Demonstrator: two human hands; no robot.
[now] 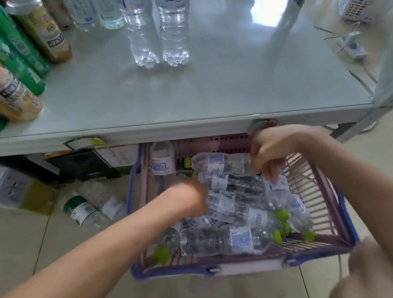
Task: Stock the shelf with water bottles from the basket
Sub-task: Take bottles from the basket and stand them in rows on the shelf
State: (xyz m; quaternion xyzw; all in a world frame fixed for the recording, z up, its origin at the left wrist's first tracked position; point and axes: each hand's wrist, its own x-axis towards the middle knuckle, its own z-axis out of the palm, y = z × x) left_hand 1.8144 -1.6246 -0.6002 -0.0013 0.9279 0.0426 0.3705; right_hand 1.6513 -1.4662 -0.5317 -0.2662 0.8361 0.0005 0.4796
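Note:
A pink and blue basket (pixel 321 211) sits on the floor below the shelf (pixel 221 93). It holds several clear water bottles with green caps, lying flat. My left hand (pixel 191 201) reaches into the pile and closes around a water bottle (pixel 222 206) in the middle. My right hand (pixel 270 151) grips the base end of another water bottle (pixel 218 162) at the far side of the basket. Two water bottles (pixel 157 25) stand upright on the shelf, side by side.
Green and gold cans and bottles (pixel 0 86) crowd the shelf's left side. A shelf post (pixel 292 5) rises at the right rear. Loose bottles (pixel 86 211) and cardboard boxes (pixel 14 188) lie on the floor left of the basket. A white crate (pixel 363 0) stands far right.

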